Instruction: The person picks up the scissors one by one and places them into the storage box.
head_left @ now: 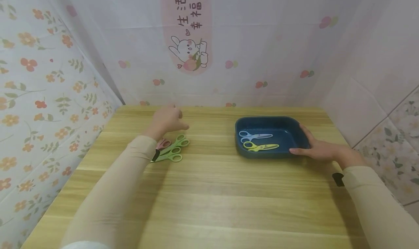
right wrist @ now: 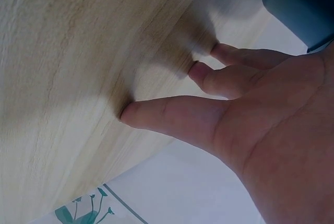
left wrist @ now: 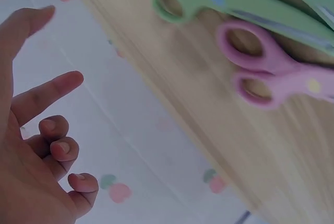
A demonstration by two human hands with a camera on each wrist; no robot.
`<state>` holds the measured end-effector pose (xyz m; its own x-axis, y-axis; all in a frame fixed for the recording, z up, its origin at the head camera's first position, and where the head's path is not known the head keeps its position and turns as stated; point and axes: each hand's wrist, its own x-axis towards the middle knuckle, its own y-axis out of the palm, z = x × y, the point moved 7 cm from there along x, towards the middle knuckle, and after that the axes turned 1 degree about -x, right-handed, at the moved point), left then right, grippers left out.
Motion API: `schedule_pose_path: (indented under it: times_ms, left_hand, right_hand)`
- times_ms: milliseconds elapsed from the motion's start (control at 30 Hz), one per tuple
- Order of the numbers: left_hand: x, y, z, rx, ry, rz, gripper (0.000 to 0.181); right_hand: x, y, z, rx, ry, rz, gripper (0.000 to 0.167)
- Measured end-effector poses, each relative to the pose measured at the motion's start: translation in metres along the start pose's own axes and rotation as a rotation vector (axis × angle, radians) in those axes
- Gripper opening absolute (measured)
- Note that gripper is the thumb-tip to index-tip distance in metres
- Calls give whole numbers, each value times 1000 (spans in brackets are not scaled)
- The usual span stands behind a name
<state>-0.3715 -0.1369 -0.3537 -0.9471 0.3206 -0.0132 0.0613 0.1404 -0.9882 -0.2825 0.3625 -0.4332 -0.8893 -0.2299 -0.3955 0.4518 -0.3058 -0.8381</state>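
My left hand (head_left: pixel 167 119) hovers past the handles of the scissors at the left of the table and holds nothing. In the left wrist view, its thumb and a finger extend while the other fingers bend loosely. Close by lie two green scissors (head_left: pixel 175 151) and pink scissors (left wrist: pixel 282 70); my wrist partly hides them in the head view. My right hand (head_left: pixel 319 149) spans the right end of a dark blue tray (head_left: pixel 240 147), its thumb over the near rim. Some of its fingertips (right wrist: pixel 130 113) touch the table. Blue scissors (head_left: pixel 258 136) and yellow scissors (head_left: pixel 262 147) lie inside the tray.
The wooden table (head_left: pixel 209 198) stands against a printed cloth (head_left: pixel 278 45) at the back. A floral cloth (head_left: pixel 42 96) hangs on the left, and a pale wall covering with flowers (head_left: pixel 396 143) borders the right.
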Motion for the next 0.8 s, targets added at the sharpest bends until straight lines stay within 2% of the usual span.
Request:
schedule_pose_path:
  times_ms: [167,333,433,533,800]
  left_hand:
    - [-8,5,25,30,-34,34,49]
    - [-17,11,44,3,-67,92,49]
    - [-21,15,53,-15,-73,108,37]
    - [-24,20,60,-21,-70,115,23]
    - [-33,28,71,-42,-58,105,22]
  right_hand:
    - [0,0,-1,13,-3,2,125]
    - [1,0,-1,3,4,2,126]
    - [1,0,-1,-7,1,-1,125]
    - [2,0,-2,-6,0,-3,125]
    - [2,0,-2,19,-7,-2,125]
